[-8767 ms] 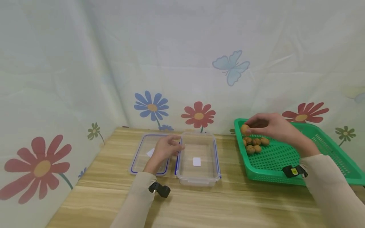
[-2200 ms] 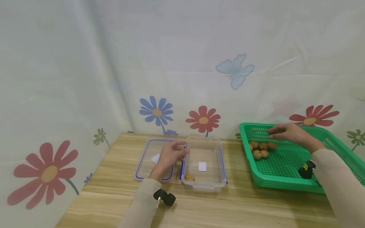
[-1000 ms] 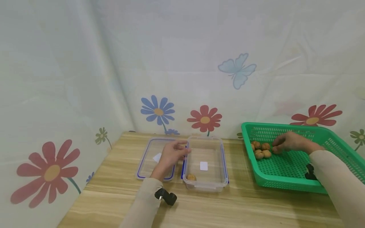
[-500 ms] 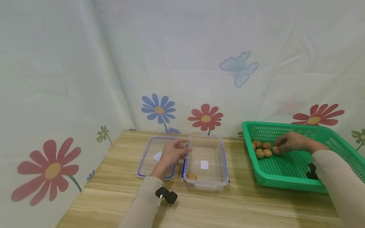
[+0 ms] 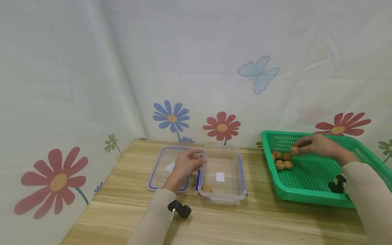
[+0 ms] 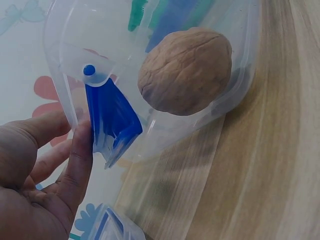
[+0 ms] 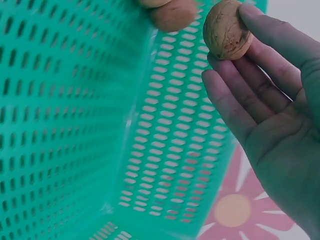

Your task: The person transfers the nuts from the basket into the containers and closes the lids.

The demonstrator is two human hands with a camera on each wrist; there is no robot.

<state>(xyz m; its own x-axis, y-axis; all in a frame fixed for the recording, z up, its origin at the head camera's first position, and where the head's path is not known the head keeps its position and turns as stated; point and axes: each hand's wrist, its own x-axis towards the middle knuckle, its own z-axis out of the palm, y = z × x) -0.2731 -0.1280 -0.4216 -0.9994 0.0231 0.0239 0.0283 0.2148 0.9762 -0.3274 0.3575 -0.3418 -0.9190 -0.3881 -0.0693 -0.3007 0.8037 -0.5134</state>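
My right hand (image 5: 321, 146) pinches a walnut (image 7: 227, 30) between thumb and fingertips, just above the green basket (image 5: 306, 195). Several other walnuts (image 5: 280, 165) lie in the basket's left part, close by the held one. My left hand (image 5: 185, 165) is at the left side of a clear plastic container (image 5: 226, 197), with thumb and index fingertip at its rim beside a blue latch (image 6: 112, 115). One walnut (image 6: 185, 70) rests inside the container, in its near left corner. A white label (image 5: 220, 177) shows in the container's middle.
Left of the container lies its clear lid (image 5: 156, 170) with a blue seal, partly behind my left hand. Everything stands on a wooden table (image 5: 202, 224). A flower-printed curtain (image 5: 196, 68) hangs behind and to the left.
Over the last seconds a walnut came to lie in the container. My right hand reached back into the basket, took hold of another walnut and has raised it slightly. The left hand stayed put.
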